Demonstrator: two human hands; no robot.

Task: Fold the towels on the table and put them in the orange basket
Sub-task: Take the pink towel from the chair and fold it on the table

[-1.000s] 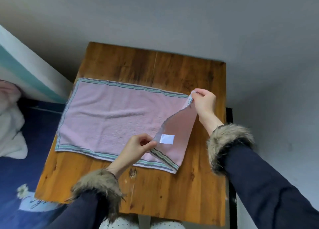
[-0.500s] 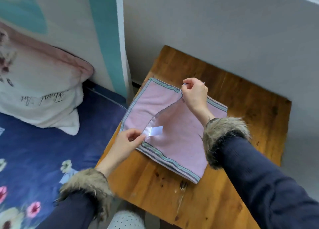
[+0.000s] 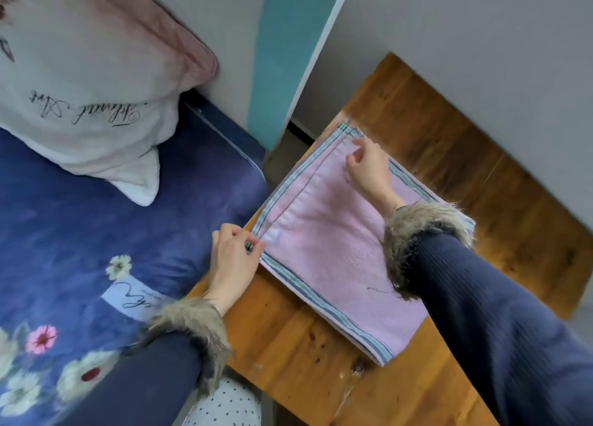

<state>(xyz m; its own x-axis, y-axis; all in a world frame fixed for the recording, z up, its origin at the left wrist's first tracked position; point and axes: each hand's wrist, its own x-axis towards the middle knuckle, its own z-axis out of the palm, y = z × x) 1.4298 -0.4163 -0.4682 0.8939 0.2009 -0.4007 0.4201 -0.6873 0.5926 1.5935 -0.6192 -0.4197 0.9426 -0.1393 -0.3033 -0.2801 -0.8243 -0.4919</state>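
Your left hand (image 3: 234, 258) sits at centre-left of the frame, wrist bent, forearm coming up from the lower left w/ a fur cuff (image 3: 189, 332) on a dark blue sleeve. Thumb & fingers curl in, grip pinched on the near-left corner of the pink towel (image 3: 327, 249), right at the worktop (image 3: 288, 339) edge. Your right hand (image 3: 369, 165) is upper-centre, arm reaching in from the lower right across the towel, wrist over the fabric. Its fingers are curled near the far-left corner of the towel; can't tell if the grip has the hem or just rests on it, frame is blurred there. Towel lies folded double on the worktop, striped borders stacked along its left & near edges, left edge about flush w/ the worktop's left side. Left of the worktop: bed w/ a blue floral cover (image 3: 80, 233) & a white-pink pillow (image 3: 90, 82) in the upper left. Grey wall behind, teal strip top centre.
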